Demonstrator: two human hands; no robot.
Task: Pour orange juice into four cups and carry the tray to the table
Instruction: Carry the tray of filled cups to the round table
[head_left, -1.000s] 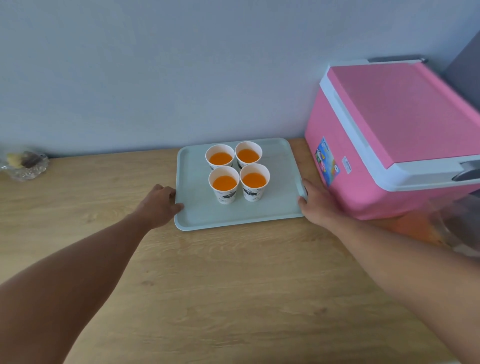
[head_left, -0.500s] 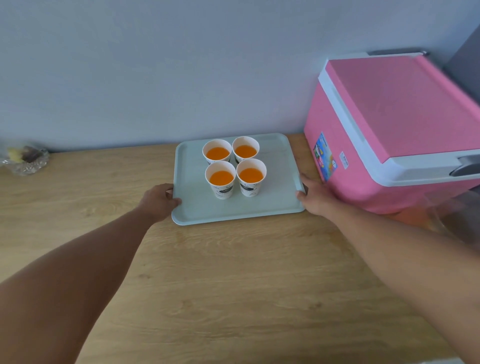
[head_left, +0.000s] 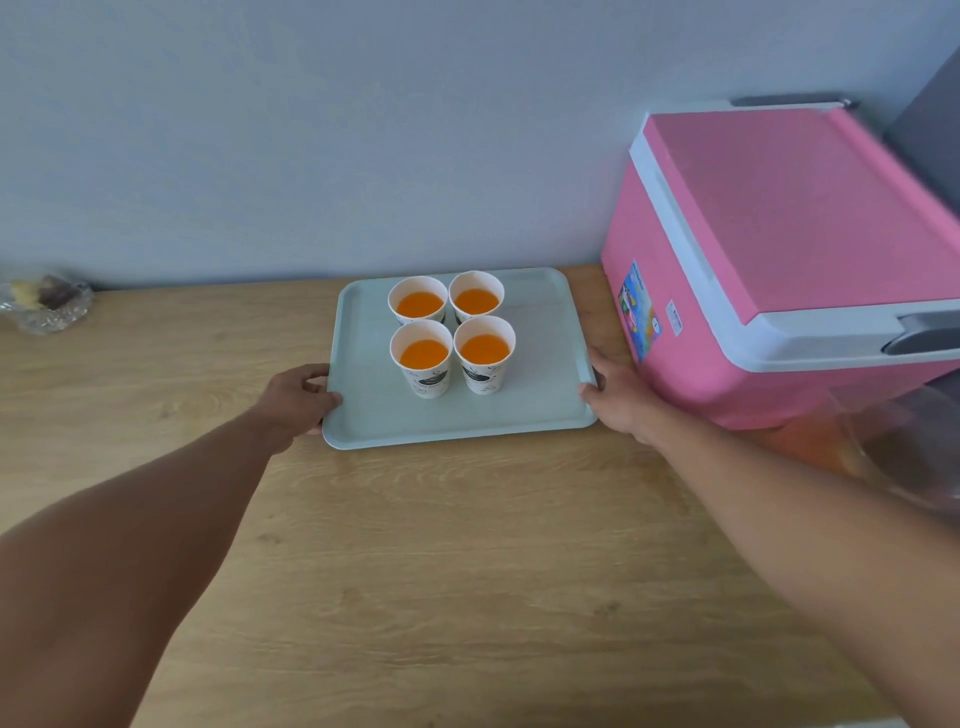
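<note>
Gripping the tray (head_left: 374, 415) at both short edges — my left hand (head_left: 296, 400) has fingers curled over the left rim, my right hand (head_left: 621, 402) is wrapped round the right rim, squeezed in just beside the pink cooler (head_left: 779, 270). Tray appears to rest flat on the wooden counter (head_left: 441, 571), near the wall. Four paper cups (head_left: 452, 332) stand upright in a tight square on it, each holding orange juice. Judgement: pouring done; lift and carry to the table not yet done. Pale bare wall (head_left: 311, 130) behind; glass dish (head_left: 47, 306) at far left; a clear container, blurred, at right edge — contents uncertain.
</note>
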